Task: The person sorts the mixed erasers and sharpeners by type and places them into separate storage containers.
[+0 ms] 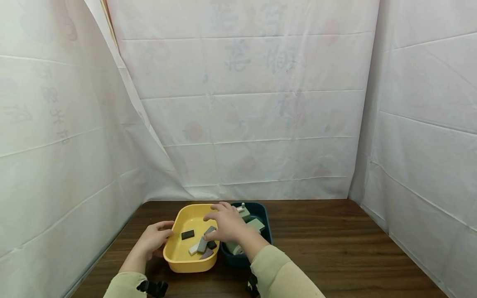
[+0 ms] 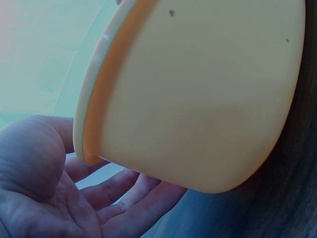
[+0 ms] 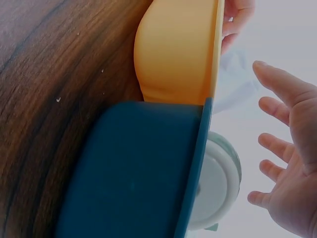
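Note:
My left hand [image 1: 154, 239] is at the left side of a yellow plastic tub [image 1: 191, 267]. In the left wrist view, the thumb reaches over the rim and the fingers lie along the outer wall. Inside the tub are a black block [image 1: 188, 234], a white block [image 1: 193, 248], a grey block [image 1: 202, 246] and a purplish piece [image 1: 206, 253]. Over the tub's right rim hovers my right hand [image 1: 227, 223], fingers spread; the right wrist view shows nothing between them. It partly covers both tubs.
Beside the yellow tub, on its right, stands a dark blue tub [image 1: 267, 223] with pale green pieces [image 1: 256, 224] and a round white piece [image 3: 215, 181]. Both rest on a brown wooden table [image 1: 335, 248], enclosed by white cloth sheets [image 1: 242, 124].

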Demonstrator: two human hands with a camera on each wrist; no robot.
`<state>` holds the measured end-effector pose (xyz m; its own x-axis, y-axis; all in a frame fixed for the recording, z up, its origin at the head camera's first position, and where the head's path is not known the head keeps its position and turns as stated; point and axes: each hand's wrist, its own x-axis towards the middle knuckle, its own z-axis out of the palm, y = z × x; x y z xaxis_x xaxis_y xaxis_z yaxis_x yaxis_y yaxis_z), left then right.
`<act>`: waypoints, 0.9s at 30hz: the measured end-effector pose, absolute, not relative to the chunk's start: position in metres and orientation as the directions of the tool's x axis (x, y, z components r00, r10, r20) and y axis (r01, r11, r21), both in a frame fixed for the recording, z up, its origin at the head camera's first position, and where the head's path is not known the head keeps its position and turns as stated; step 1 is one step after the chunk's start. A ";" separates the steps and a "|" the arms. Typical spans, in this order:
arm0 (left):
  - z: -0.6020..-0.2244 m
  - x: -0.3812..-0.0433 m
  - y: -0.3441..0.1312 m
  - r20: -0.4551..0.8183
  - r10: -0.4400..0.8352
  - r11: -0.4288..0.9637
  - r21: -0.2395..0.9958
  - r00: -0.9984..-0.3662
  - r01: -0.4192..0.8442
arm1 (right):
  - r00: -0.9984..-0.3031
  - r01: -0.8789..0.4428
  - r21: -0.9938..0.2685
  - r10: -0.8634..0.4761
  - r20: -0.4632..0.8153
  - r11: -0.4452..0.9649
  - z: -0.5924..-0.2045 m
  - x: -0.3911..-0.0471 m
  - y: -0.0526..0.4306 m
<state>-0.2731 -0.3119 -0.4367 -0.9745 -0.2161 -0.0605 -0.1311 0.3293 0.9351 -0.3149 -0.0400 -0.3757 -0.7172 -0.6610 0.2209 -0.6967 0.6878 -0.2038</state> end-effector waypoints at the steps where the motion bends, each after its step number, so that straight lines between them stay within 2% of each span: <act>1: -0.437 -0.273 -0.312 -0.060 -0.215 0.331 0.935 -0.975 -0.130 | -0.719 -0.695 -0.208 -0.659 0.221 0.688 -0.375 -0.315 -0.039; 18: -0.431 -0.277 -0.317 -0.058 -0.209 0.391 0.910 -0.976 -0.138 | -0.702 -0.710 -0.200 -0.658 0.272 0.675 -0.356 -0.331 0.007; 22: -0.427 -0.277 -0.317 -0.063 -0.206 0.406 0.902 -0.976 -0.144 | -0.696 -0.716 -0.218 -0.655 0.294 0.664 -0.349 -0.336 0.021; 27: -0.420 -0.280 -0.320 -0.012 -0.194 0.470 0.877 -0.981 -0.103 | -0.705 -0.709 -0.305 -0.636 0.314 0.635 -0.341 -0.338 0.042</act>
